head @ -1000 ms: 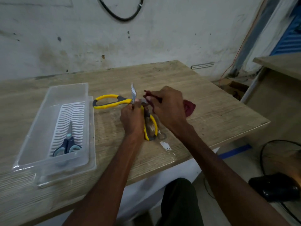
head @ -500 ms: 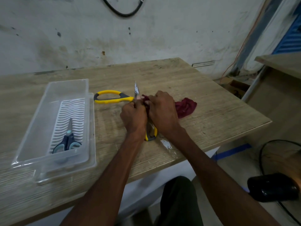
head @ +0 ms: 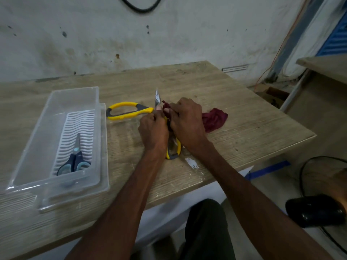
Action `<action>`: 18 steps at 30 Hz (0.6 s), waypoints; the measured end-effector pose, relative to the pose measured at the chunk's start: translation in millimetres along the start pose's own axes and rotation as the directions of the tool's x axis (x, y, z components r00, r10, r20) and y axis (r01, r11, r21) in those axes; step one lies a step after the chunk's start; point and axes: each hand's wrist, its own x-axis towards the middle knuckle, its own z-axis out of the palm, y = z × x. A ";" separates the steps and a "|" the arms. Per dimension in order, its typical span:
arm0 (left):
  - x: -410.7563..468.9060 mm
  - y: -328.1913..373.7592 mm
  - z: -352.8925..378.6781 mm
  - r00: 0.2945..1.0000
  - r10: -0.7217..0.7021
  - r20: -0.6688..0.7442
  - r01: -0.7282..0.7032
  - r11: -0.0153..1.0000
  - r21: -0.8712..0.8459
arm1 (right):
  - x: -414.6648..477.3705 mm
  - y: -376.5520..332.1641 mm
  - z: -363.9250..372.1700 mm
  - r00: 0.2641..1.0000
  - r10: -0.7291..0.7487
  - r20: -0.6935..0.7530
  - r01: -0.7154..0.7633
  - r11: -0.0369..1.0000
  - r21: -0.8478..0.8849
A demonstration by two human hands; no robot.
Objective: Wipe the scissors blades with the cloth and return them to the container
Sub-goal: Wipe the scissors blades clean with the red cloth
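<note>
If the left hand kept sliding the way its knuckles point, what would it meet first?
Probably the upright blade tip of the yellow scissors, just past the left hand; beyond that bare table, though depth is unclear.

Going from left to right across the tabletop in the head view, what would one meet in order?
clear container holding the blue scissors → yellow scissors handle → left hand → right hand → maroon cloth

The yellow scissors (head: pixel 129 110) are spread wide open on the counter, one handle loop lying out to the left, the other near the front edge, one blade tip pointing up. The maroon cloth (head: pixel 214 120) is bunched, partly against the blades. The clear container (head: pixel 56 147) sits left, holding blue scissors (head: pixel 75 160).
</note>
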 end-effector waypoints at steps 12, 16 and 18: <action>-2.0 4.8 -3.4 0.999 -0.022 0.040 0.024 0.998 -0.055 | -2.9 0.3 0.0 0.996 0.075 0.045 -0.081 0.985 0.151; -1.0 2.7 -3.5 0.999 -0.041 0.001 0.041 0.995 -0.088 | 0.7 -6.7 -1.9 0.998 0.042 0.046 -0.047 0.992 0.116; -1.1 1.4 -2.7 1.000 -0.021 0.001 0.021 0.998 -0.051 | -3.0 1.2 -3.6 0.999 0.030 0.045 -0.030 0.999 0.018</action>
